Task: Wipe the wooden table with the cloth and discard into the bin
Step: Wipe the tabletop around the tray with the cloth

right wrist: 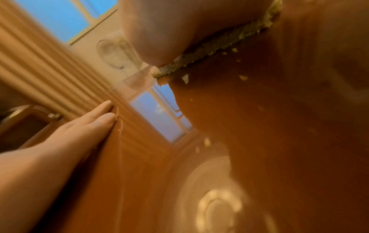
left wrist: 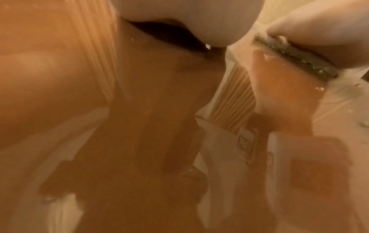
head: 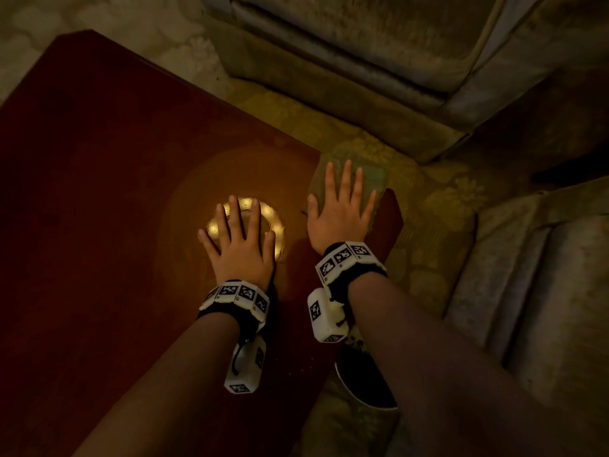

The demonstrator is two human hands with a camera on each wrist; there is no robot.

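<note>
Right hand (head: 339, 212), fingers spread and straight, presses flat on the green cloth (head: 372, 174) at the wooden table (head: 99, 192) near-right corner, cloth directly beneath and partly overhanging the edge; left hand (head: 240, 242) rests splayed alongside on bare wood.

Left hand (head: 242, 245), right hand (head: 339, 209) flat, fingers spread

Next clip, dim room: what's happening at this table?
A person leans over a dark wooden table. Their right hand presses flat on a greenish cloth at the table's right edge, the cloth partly overhanging it. The left hand rests flat on the tabletop over a lamp reflection. Crumbs lie near the cloth. No bin is visible.
</note>
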